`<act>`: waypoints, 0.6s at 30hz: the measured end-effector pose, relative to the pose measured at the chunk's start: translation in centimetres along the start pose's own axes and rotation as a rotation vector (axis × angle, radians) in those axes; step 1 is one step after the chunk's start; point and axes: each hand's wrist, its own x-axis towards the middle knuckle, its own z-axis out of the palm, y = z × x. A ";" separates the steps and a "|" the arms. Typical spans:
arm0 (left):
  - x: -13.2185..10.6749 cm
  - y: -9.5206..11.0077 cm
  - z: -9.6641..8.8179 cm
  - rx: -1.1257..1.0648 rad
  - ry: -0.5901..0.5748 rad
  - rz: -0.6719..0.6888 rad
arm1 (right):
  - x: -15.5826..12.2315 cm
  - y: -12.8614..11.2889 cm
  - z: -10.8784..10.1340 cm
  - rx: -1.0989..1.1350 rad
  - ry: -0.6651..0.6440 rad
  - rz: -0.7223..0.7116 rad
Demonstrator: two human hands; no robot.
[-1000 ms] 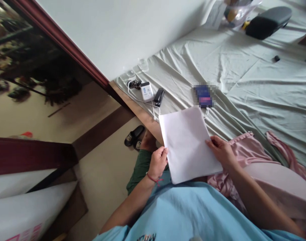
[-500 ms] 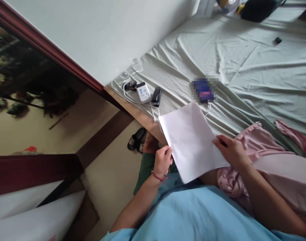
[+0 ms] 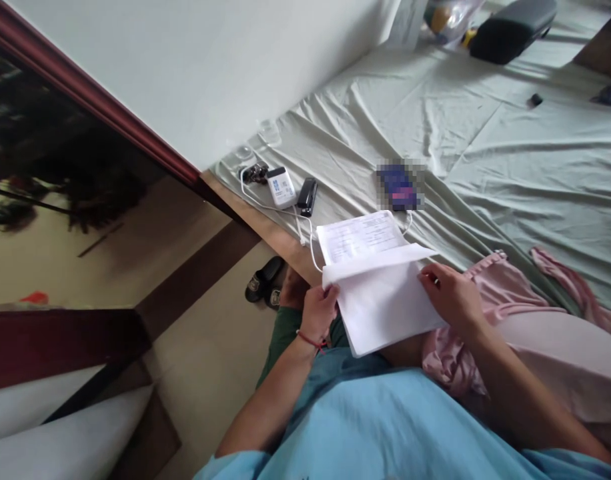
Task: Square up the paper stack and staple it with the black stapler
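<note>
Over my lap is a stack of white paper sheets [image 3: 385, 310], its top sheet bent toward me across the middle. Beneath the raised fold, a sheet printed with small text and lines [image 3: 360, 235] shows at the far end. My left hand [image 3: 319, 310], with a red string on the wrist, pinches the left edge of the paper. At the right edge, my right hand [image 3: 450, 290] has its fingers curled and closed on the paper. The print is too small to read.
On the bed sheet [image 3: 465, 120] ahead lie a white power bank [image 3: 281, 187] with a cable, a black stapler-like object [image 3: 307, 197] and a phone [image 3: 399, 187]. Pink cloth [image 3: 515, 293] is at my right. A black case [image 3: 510, 30] sits farther back. Slippers [image 3: 264, 280] are on the floor.
The top sheet lay flat and blank before; now its far part is folded toward me, exposing the printed sheet below. Both hands stay at the paper's edges. The view has shifted slightly.
</note>
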 end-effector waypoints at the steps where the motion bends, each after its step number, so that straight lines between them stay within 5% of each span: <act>1: 0.2 0.0 0.2 0.006 0.000 0.001 | 0.0 -0.1 0.0 -0.056 0.005 -0.005; 6: 0.8 0.2 0.5 0.031 -0.017 0.026 | -0.2 -0.6 0.0 -0.138 0.062 -0.121; 12: 0.8 0.7 0.2 0.057 -0.058 0.026 | -0.1 -1.7 -1.8 0.139 0.048 -0.231; 15: 1.1 0.4 -0.3 0.117 -0.091 0.052 | -0.1 -3.1 -3.9 0.395 -0.106 -0.237; 18: 1.6 -0.1 -0.7 0.153 -0.116 0.074 | -0.4 -5.3 -6.1 0.664 -0.431 -0.111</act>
